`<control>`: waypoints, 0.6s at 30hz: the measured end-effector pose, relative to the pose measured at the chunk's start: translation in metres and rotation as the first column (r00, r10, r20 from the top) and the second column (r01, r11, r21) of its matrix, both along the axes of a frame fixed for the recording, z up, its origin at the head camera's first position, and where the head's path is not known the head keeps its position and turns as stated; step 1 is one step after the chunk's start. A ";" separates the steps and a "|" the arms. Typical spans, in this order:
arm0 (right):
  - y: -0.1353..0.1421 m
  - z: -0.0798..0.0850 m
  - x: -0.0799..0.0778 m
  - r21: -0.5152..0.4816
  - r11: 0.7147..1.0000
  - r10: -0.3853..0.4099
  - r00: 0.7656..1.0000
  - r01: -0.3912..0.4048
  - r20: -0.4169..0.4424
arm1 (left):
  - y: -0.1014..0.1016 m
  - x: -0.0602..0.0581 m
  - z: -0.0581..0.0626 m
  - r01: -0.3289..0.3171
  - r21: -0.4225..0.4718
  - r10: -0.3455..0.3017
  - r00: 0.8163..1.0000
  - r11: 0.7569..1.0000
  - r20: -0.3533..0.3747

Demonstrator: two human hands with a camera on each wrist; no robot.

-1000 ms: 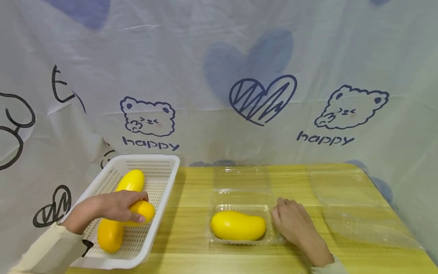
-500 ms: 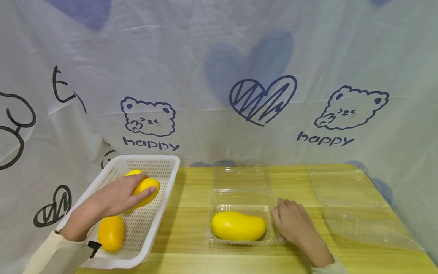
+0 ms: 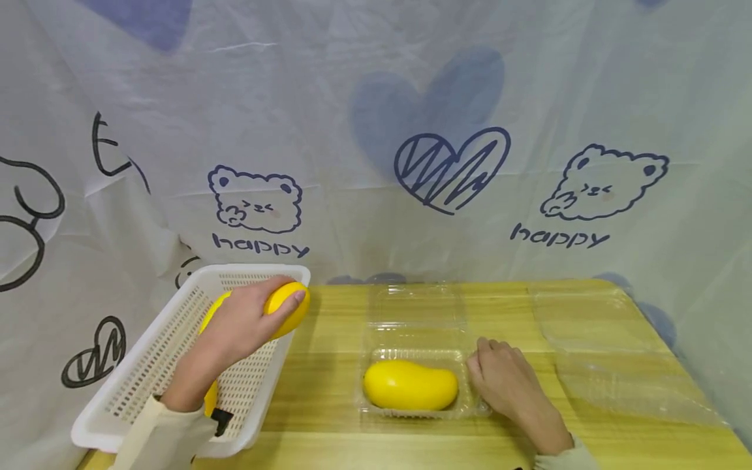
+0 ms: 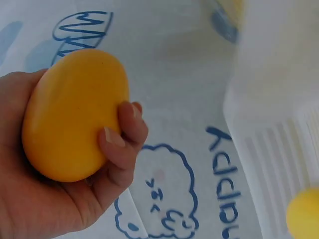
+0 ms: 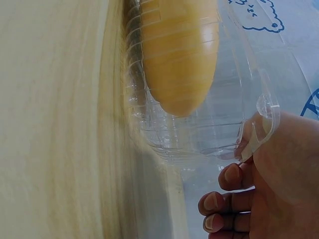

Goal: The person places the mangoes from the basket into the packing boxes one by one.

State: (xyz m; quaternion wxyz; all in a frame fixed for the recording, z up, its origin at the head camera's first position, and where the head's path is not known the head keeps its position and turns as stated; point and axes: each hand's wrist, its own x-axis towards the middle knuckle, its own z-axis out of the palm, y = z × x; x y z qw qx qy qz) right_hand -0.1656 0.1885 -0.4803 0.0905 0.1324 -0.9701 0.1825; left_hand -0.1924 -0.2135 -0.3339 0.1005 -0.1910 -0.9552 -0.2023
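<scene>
My left hand [image 3: 235, 326] grips a yellow mango [image 4: 75, 114], its fingers curled round the fruit, at the far right corner of the white slotted basket [image 3: 252, 431]. Two more mangoes lie in the basket, partly hidden by my arm; one yellow mango [image 3: 213, 312] shows past the hand. A clear plastic clamshell box [image 3: 417, 336] stands with its lid up at the middle of the table, and a mango [image 3: 411, 386] lies sideways in its base. My right hand [image 3: 508, 378] pinches the box's right rim, fingers curled, as the right wrist view shows.
More clear plastic boxes [image 3: 623, 372] lie on the right part of the wooden table [image 3: 329, 418]. A white cloth [image 3: 364, 130] with blue hearts and bears hangs behind the table's back edge.
The left hand has lifted the mango out from among the others and carried it up and right to the basket's rim. The right hand and the box have stayed put.
</scene>
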 end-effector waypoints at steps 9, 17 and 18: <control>0.002 0.001 -0.001 0.012 1.000 -0.001 1.000 0.001 0.002 | 0.030 0.010 0.000 -0.046 0.102 0.035 0.994 0.994 0.106; 0.004 0.001 0.000 0.004 1.000 -0.006 1.000 0.006 -0.003 | 0.052 0.014 -0.009 0.023 0.205 -0.041 0.995 0.978 0.087; 0.004 0.001 0.001 0.003 1.000 -0.005 1.000 0.005 -0.001 | 0.055 0.014 -0.011 0.028 0.216 -0.047 0.995 0.976 0.083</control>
